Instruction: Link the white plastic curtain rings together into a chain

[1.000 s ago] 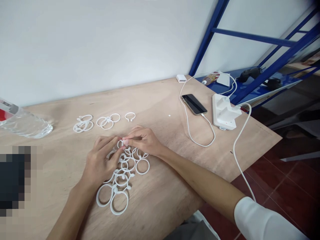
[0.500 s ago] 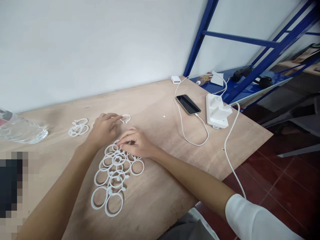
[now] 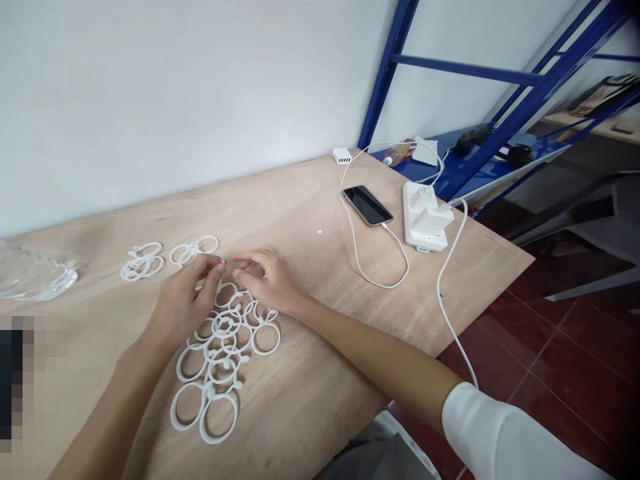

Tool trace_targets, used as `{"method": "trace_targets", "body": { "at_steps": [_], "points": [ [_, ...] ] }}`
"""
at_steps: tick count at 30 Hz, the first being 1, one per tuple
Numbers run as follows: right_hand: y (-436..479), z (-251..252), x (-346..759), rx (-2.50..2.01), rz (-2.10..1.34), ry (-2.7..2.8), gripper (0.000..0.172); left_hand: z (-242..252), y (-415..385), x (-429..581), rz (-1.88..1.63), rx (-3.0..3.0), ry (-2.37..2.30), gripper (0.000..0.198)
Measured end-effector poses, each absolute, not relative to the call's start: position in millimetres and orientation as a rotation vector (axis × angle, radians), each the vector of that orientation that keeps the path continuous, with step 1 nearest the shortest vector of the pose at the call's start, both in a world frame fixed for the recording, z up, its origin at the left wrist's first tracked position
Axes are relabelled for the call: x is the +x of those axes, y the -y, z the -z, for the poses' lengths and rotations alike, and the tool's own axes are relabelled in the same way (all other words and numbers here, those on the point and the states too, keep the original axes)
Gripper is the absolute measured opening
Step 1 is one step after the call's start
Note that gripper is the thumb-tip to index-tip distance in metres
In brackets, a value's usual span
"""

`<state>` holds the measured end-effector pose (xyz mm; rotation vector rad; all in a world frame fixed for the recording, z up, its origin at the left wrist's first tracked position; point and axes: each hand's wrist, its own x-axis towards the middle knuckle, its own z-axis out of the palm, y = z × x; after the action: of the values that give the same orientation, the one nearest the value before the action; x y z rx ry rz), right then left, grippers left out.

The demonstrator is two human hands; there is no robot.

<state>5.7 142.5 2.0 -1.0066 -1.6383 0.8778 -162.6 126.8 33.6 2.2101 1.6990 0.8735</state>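
Note:
My left hand (image 3: 187, 290) is closed in a pinch over the far end of a linked patch of white plastic rings (image 3: 220, 420). A white ring seems to be in its fingertips, mostly hidden by the fingers. Right beside it, my right hand (image 3: 270, 277) curves over the patch's far right side, thumb and index finger apart with nothing visible between them. The linked rings overlap flat on the wood, some with small round knobs. Past my left hand lie a few loose white rings (image 3: 209, 244), and another small pile of rings (image 3: 143, 267) is farther left.
A clear plastic bottle (image 3: 37, 273) lies at the left edge. To the right are a phone (image 3: 369, 205) on a white cable, a white power strip (image 3: 425, 220) with plugs, and a small white charger (image 3: 342, 156). A blue metal frame (image 3: 385, 80) stands beyond the wooden table (image 3: 320, 373).
My left hand has drawn back towards the linked rings, and the ring at its fingertips has left its earlier spot. My right thumb and index finger have parted. The view has shifted slightly.

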Motion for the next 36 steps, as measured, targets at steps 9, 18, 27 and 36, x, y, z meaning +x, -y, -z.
{"method": "trace_targets", "body": {
  "at_steps": [9,18,27,36],
  "points": [
    [-139.7,-5.2,7.6,-0.691,-1.109,1.782,0.025,-24.4,-88.9,-159.4,-1.199,1.621,-1.545,0.044],
    [-138.1,-9.2,12.4,-0.702,-1.239,1.720,0.012,-24.2,-83.1,-160.7,-1.133,1.726,-1.531,0.054],
    [-140.6,-10.0,16.1,-0.693,-1.434,1.695,0.017,-24.6,-83.9,-160.1,-1.257,1.677,-1.499,0.058],
    [-141.1,-10.0,13.7,-0.767,-1.347,1.651,0.019,-28.3,-82.2,-155.1,-1.137,1.820,-1.665,0.062]
  ]
}}
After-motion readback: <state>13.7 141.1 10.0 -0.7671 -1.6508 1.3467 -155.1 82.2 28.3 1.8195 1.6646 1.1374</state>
